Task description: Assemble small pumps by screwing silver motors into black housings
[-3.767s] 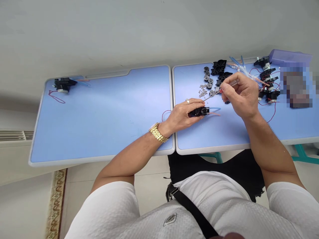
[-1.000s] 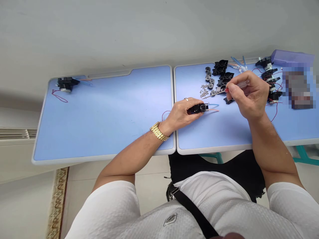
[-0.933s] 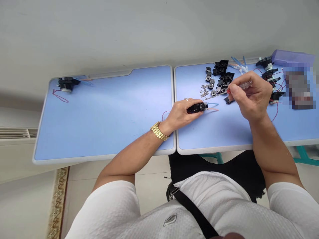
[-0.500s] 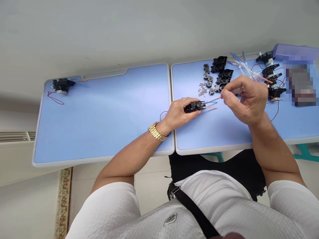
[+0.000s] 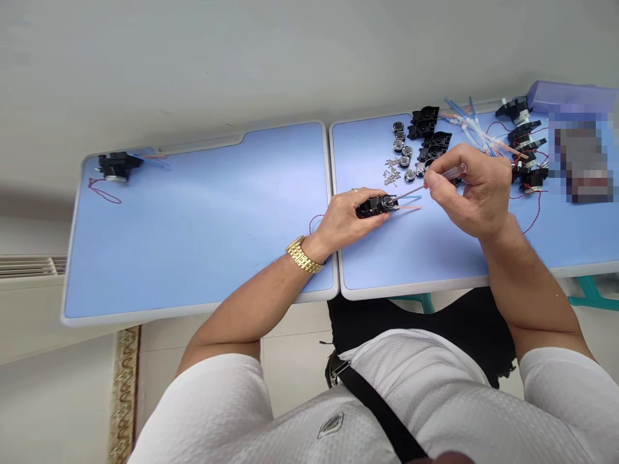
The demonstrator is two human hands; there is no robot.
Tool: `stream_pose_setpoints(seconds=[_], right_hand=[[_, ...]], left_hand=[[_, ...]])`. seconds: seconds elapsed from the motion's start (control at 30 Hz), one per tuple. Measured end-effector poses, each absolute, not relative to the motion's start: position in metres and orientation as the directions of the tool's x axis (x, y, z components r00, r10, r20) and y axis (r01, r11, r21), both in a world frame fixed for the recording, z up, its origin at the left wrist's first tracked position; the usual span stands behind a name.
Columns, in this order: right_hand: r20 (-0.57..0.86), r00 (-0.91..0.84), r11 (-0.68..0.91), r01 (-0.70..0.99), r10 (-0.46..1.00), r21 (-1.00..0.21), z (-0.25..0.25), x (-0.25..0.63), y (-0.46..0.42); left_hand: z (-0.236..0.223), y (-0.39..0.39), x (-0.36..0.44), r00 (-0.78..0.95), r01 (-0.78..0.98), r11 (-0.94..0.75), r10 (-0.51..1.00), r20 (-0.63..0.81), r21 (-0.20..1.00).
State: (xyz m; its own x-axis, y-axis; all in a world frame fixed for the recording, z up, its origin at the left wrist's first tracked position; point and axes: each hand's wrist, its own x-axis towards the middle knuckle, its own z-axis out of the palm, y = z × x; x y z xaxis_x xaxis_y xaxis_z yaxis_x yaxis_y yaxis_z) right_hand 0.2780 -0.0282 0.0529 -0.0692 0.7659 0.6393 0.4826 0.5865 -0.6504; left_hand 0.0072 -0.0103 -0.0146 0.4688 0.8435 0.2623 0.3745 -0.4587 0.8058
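Note:
My left hand (image 5: 349, 218) is closed round a small black motor unit (image 5: 374, 206) lying on the right blue table (image 5: 435, 251). Blue and pink tubes stick out of the unit to the right. My right hand (image 5: 476, 190) pinches a small screwdriver (image 5: 442, 175) with a clear handle and a red collar. Its thin shaft slants down to the left, and the tip rests on top of the black unit. A gold watch is on my left wrist.
Behind the hands lie several loose screws (image 5: 391, 173), round metal parts (image 5: 401, 143), black housings (image 5: 425, 124), clear and blue tubes (image 5: 467, 122) and assembled units with red wires (image 5: 525, 151). A purple box (image 5: 561, 95) stands far right. Another black unit (image 5: 113, 165) sits on the left table (image 5: 193, 219).
My right hand has swung the screwdriver tip from the screw pile down onto the black unit. My left hand has kept hold of the unit.

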Motion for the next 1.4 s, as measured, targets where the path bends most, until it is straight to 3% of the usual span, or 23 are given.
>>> stream_pose_setpoints(seconds=[0.7,1.4], right_hand=[[0.612,-0.071,0.561,0.493,0.788,-0.665,0.0538,0.2773,-0.0286],[0.680,-0.099,0.646,0.439,0.726,-0.625,0.0543,0.2790,-0.0265]], left_hand=[[-0.0151,-0.0104,0.0072,0.480,0.375,-0.457,0.840,0.253,0.806],[-0.0126,-0.0113,0.0081,0.475,0.369,-0.482,0.833,0.285,0.794]])
